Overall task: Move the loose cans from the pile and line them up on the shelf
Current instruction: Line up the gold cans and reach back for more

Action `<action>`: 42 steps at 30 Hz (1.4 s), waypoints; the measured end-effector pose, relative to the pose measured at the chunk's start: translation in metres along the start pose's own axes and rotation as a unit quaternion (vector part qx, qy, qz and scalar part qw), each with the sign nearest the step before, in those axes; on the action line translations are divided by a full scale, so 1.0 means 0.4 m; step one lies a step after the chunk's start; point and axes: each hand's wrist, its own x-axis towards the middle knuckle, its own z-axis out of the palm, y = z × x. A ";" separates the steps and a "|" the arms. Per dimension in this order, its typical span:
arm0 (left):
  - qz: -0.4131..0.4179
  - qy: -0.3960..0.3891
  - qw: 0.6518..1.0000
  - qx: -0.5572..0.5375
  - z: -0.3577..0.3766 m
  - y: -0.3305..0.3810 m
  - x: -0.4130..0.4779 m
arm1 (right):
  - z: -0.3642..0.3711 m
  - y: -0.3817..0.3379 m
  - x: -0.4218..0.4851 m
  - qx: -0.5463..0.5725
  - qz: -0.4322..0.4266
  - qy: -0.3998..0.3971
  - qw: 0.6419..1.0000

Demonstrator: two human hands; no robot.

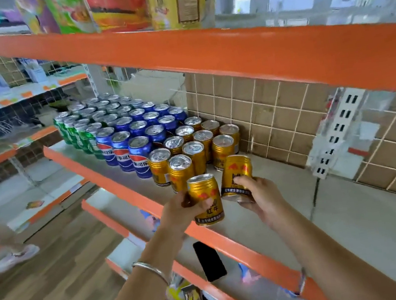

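Note:
My left hand point(184, 207) grips a gold can point(205, 198) upright over the orange front edge of the shelf point(359, 223). My right hand point(260, 197) holds a second gold can point(237, 177), tilted slightly, just above the shelf surface. Both cans hover beside the lined-up gold cans point(191, 148), which stand in rows to the left. Further left stand blue cans point(137, 136) and then green cans point(77, 132), all upright in rows. The pile of loose cans is out of view.
An orange shelf board point(228, 51) hangs close overhead with snack bags point(116, 4) on it. A black phone point(210, 260) lies on the lower shelf below my arms. Another person's leg and shoe point(14, 256) are on the wooden floor at left. A gridded back panel point(277, 116) closes the shelf behind.

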 end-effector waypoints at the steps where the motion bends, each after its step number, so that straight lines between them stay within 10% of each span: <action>1: 0.004 -0.014 1.000 0.014 -0.015 -0.004 0.016 | 0.014 0.004 0.008 0.008 0.003 0.009 1.000; 22: 0.107 -0.144 0.979 0.096 -0.144 -0.070 0.145 | 0.186 0.110 0.142 -0.187 -0.212 0.112 0.953; 27: 0.121 -0.136 0.979 0.094 -0.132 -0.072 0.140 | 0.185 0.092 0.167 -0.406 -0.121 0.213 0.880; 35: 0.114 -0.104 0.982 0.105 -0.096 -0.090 0.145 | 0.141 0.075 0.133 -0.355 -0.098 0.219 0.904; 39: 0.107 -0.103 0.982 0.117 -0.093 -0.084 0.148 | 0.108 0.060 0.043 -0.235 -0.103 -0.013 0.966; 42: 0.114 -0.083 0.979 0.148 -0.082 -0.071 0.141 | 0.132 0.052 0.004 -0.287 -0.105 -0.094 0.947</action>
